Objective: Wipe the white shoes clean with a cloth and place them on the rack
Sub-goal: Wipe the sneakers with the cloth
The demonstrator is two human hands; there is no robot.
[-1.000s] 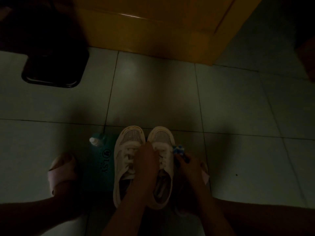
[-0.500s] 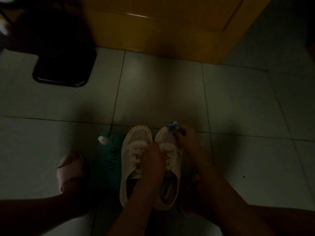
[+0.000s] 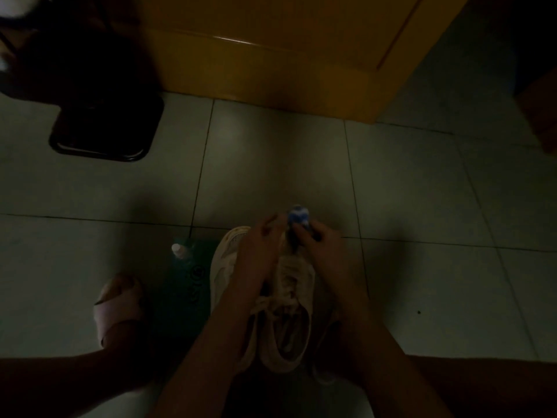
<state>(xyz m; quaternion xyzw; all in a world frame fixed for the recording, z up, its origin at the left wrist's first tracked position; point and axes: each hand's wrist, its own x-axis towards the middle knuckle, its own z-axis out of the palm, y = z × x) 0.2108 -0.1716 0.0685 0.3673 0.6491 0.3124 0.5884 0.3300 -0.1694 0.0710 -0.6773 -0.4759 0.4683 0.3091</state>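
Note:
Two white laced shoes stand side by side on the tiled floor between my legs, toes pointing away. My left hand (image 3: 259,248) lies over the toe end of the pair, covering much of the left shoe (image 3: 221,267). Its fingers reach the toe of the right shoe (image 3: 291,309). My right hand (image 3: 319,245) grips a bunched blue-and-white cloth (image 3: 297,215) and holds it against the toe of the right shoe. The scene is dim.
A green bottle (image 3: 184,276) with a white cap lies left of the shoes. My left foot in a pink slipper (image 3: 117,306) is further left. A dark stand base (image 3: 105,134) sits far left, and a yellow wooden door (image 3: 271,46) stands ahead.
My right hand carried the cloth from the outer side of the right shoe up to its toe. My left hand slid forward from the laces to the toe end.

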